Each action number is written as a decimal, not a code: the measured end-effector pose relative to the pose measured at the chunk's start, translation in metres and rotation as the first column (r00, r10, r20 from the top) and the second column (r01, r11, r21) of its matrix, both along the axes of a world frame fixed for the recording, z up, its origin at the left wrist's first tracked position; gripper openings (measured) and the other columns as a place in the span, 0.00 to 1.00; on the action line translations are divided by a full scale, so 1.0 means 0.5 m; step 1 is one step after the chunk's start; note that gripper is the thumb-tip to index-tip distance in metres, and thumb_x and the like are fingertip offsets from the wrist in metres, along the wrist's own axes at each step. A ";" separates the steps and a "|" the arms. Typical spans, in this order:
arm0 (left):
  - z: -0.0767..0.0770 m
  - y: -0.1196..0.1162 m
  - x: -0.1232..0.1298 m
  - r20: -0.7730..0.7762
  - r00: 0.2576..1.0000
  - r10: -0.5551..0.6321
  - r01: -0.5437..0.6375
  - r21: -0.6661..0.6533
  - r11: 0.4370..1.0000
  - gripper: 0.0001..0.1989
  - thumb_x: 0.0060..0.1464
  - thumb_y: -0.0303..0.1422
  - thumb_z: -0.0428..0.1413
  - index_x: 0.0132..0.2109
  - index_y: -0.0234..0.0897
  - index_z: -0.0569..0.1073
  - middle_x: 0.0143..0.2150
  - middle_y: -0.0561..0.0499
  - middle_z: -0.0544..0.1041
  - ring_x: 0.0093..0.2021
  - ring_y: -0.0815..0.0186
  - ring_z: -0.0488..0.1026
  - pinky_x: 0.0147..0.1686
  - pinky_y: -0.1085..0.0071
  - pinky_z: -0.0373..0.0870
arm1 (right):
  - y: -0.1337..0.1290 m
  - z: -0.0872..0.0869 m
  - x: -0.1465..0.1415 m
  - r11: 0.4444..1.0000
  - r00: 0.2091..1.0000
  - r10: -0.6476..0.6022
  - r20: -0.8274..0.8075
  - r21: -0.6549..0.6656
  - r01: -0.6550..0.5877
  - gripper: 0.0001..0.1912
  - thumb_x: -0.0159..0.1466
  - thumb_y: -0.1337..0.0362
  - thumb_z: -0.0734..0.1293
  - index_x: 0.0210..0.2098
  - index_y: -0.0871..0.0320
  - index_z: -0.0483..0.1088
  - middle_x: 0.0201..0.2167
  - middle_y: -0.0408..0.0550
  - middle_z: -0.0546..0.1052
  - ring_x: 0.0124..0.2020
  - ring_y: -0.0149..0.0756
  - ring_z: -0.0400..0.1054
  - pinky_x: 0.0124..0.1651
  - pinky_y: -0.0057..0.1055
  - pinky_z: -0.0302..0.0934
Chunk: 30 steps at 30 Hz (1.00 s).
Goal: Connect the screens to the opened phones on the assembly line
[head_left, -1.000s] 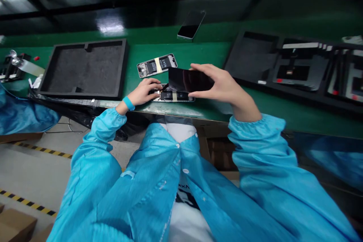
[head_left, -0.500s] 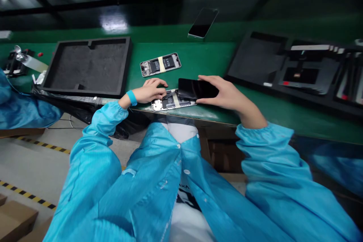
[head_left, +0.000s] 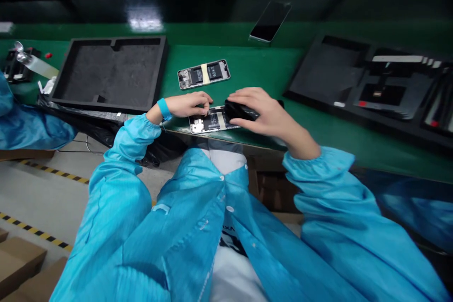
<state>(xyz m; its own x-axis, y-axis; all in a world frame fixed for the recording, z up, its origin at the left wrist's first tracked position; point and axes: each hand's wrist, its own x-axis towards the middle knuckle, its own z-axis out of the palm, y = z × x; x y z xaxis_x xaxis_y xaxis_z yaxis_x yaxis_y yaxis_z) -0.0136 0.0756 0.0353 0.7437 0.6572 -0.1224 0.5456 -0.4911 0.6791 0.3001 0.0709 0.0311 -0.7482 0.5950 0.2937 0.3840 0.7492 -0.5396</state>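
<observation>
My right hand (head_left: 260, 111) grips a glossy black phone screen (head_left: 240, 111) between thumb and fingers, tilted over the right part of an opened phone body (head_left: 214, 120). That body lies at the bench's near edge, with its circuit board, black battery and a strip of pale tape showing. At its upper left side, my left hand (head_left: 191, 104) has thumb and fingertips pinched together; what is between them, possibly a small part or cable, is too small to make out. Just beyond lies a second opened phone body (head_left: 204, 74) with pale tape across its battery.
A black foam tray (head_left: 109, 73) stands on the left of the green bench (head_left: 244, 63). Another phone (head_left: 271, 22) lies at the back. On the right is a black foam holder (head_left: 323, 68) with screens. A bottle (head_left: 40, 66) and a person's blue sleeve (head_left: 31, 122) are far left.
My right hand has shifted left along the black screen and its fingers now cover more of it. My left fingertips have drawn into a tighter pinch at the phone body. The view has shifted slightly.
</observation>
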 end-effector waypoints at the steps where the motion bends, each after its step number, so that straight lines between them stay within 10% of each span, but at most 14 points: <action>1: 0.006 -0.001 0.001 0.006 1.000 0.012 -0.012 -0.005 1.000 0.12 0.66 0.39 0.54 0.43 0.38 0.78 0.57 0.42 0.80 0.58 0.57 0.76 0.61 0.62 0.72 | -0.003 -0.001 -0.029 0.999 0.999 0.044 -0.029 0.015 -0.044 0.31 0.72 0.39 0.65 0.65 0.50 0.75 0.63 0.56 0.79 0.66 0.58 0.71 0.70 0.59 0.63; 5: 0.021 -0.017 -0.004 -0.005 0.991 0.130 -0.130 -0.061 0.990 0.11 0.65 0.39 0.54 0.44 0.37 0.76 0.39 0.50 0.81 0.39 0.64 0.77 0.43 0.69 0.72 | 0.002 -0.038 -0.118 0.992 0.990 0.115 -0.081 0.053 -0.111 0.23 0.77 0.46 0.62 0.57 0.53 0.80 0.53 0.55 0.84 0.55 0.51 0.78 0.60 0.50 0.69; 10: 0.008 -0.071 -0.013 0.166 0.943 0.290 -0.268 -0.138 0.953 0.10 0.64 0.38 0.56 0.46 0.37 0.74 0.38 0.50 0.81 0.39 0.64 0.78 0.43 0.68 0.73 | 0.001 -0.075 -0.138 0.990 0.986 0.139 -0.092 0.046 -0.136 0.17 0.76 0.52 0.65 0.50 0.54 0.82 0.45 0.54 0.86 0.47 0.47 0.79 0.54 0.46 0.70; 16: -0.015 -0.132 -0.013 0.157 0.889 0.431 -0.454 0.166 0.875 0.09 0.67 0.36 0.54 0.49 0.38 0.75 0.47 0.46 0.80 0.49 0.58 0.76 0.53 0.60 0.72 | -0.011 -0.060 -0.123 0.998 0.994 0.060 -0.090 0.022 -0.058 0.18 0.76 0.51 0.65 0.52 0.53 0.81 0.49 0.54 0.85 0.50 0.49 0.78 0.55 0.49 0.73; 30: -0.048 -0.143 0.015 -0.051 0.895 0.442 -0.390 0.388 0.835 0.10 0.71 0.39 0.57 0.52 0.39 0.78 0.52 0.42 0.79 0.54 0.49 0.74 0.56 0.53 0.70 | 0.006 -0.073 -0.135 0.997 0.998 0.055 0.001 0.055 -0.055 0.15 0.74 0.54 0.67 0.46 0.53 0.83 0.46 0.56 0.83 0.49 0.52 0.74 0.53 0.52 0.70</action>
<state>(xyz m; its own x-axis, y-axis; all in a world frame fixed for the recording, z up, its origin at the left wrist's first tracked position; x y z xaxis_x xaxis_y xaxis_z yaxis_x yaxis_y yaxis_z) -0.0059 0.0041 0.0111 0.3832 0.9177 0.1047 0.8255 -0.3911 0.4068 0.2327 0.0741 -0.0053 -0.7790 0.5361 0.3253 0.3412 0.7976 -0.4975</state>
